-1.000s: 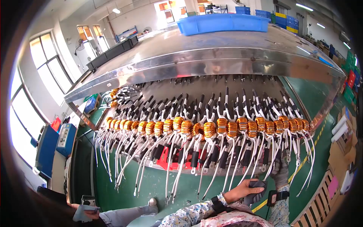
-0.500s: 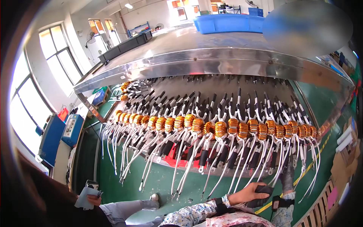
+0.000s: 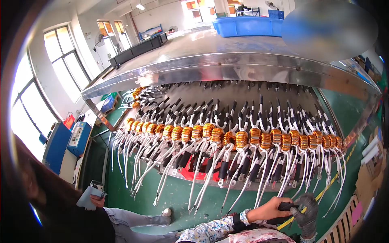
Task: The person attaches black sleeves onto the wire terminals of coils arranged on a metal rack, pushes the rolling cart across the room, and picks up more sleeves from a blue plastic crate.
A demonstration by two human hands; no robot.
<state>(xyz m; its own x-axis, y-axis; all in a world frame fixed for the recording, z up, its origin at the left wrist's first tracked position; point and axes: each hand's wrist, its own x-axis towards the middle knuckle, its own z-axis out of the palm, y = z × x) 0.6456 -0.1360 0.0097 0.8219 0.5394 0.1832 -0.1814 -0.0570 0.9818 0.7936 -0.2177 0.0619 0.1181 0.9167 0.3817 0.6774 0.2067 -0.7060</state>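
Observation:
My left hand [image 3: 269, 209], bare, closes its fingers on a small black object [image 3: 286, 206] at the lower right. Beside it, my right hand [image 3: 306, 211] wears a grey glove, its fingers curled at the object's other side; what they grip is too small to make out. Both hands are in front of the lower rack shelf. Above them, copper-wound ring coils [image 3: 255, 137] stand in a long row, with white leads [image 3: 194, 184] hanging over the shelf's front edge and black-sleeved ends pointing backward.
The metal table [image 3: 182, 50] above the coils carries a blue bin [image 3: 247, 26] and a black tray [image 3: 137, 50]. Another person's hand [image 3: 97, 201] holds a phone [image 3: 90, 197] at lower left. Cardboard [image 3: 370, 178] and a wooden pallet [image 3: 342, 220] lie at right.
My right hand has come down from the hanging leads to my left hand, which has shifted slightly right. The view has turned, moving the coils rightward in the picture.

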